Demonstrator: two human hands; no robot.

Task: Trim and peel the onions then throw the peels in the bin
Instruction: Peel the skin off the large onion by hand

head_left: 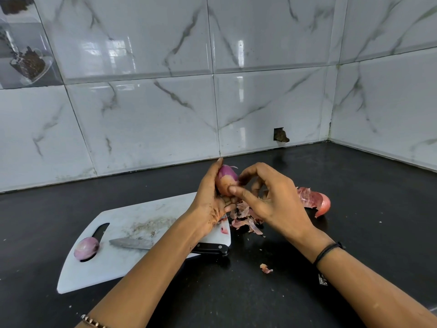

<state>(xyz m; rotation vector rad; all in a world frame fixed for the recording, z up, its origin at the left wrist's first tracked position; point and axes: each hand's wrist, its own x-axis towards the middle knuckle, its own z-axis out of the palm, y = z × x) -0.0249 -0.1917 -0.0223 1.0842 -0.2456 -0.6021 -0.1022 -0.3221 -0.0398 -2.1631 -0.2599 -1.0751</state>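
My left hand (212, 200) grips a partly peeled red onion (226, 179) above the far right corner of the white cutting board (123, 263). My right hand (272, 200) pinches the onion's skin at its right side, thumb lying across the lower part. A peeled onion (86, 247) rests at the board's left end over the handle slot. A knife (132, 243) lies across the board, its black handle (212, 247) at the right edge. Loose peels (246, 221) are piled just right of the board, under my hands.
An unpeeled onion (318, 201) with loose skin lies on the black counter (354, 209) to the right. One small peel scrap (266, 268) lies nearer to me. Tiled walls (165, 102) close the counter at back and right. No bin is in view.
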